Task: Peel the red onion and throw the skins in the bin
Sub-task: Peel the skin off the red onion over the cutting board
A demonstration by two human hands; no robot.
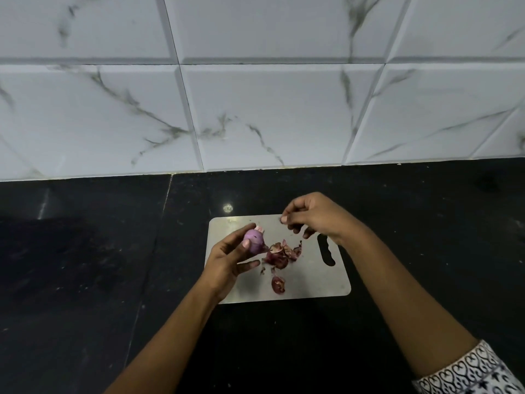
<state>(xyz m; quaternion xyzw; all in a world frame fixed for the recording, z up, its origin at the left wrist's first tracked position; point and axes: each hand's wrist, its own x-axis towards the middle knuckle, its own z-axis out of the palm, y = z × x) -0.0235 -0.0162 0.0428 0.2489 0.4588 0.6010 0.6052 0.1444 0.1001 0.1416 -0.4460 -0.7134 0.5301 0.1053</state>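
Hovering just right of the red onion [253,240], the right hand [315,220] has curled fingers (pinching a scrap? I cannot tell). The left hand [227,263] grips it above the board [312,282], and the skins [281,255] lie on the board just near of the right hand.

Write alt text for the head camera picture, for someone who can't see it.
A left hand holds a mostly peeled red onion above a grey cutting board strewn with skins; the right hand hovers beside it, fingers curled. Black counter, white marbled wall tiles.
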